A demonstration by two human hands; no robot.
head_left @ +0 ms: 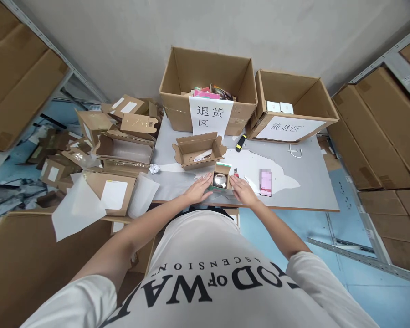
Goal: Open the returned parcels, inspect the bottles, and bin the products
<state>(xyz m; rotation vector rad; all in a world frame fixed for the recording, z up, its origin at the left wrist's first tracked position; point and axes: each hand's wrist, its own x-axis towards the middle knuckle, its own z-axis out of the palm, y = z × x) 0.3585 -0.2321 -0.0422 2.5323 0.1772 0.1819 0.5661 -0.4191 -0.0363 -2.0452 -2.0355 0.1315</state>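
Note:
In front of me near the table's front edge stands a small opened green-and-brown box (216, 187). A round, shiny silver object (220, 180) sits inside it; its kind is not clear. My left hand (198, 188) lies flat against the box's left side, fingers stretched out. Against the right side rests my right hand (243, 189), its fingers also extended. Just beyond the right fingertips is a small red-tipped tool (236, 172), partly hidden. Behind the small box an open brown carton (200, 151) holds a white piece of paper or wrap.
A large carton (177, 114) with colourful packages and another carton (310, 98) with white boxes stand at the back. A black-and-yellow cutter (241, 143), a phone (265, 183) and a white cable (295, 151) lie on the table (310, 191). Discarded boxes (123, 150) crowd the left.

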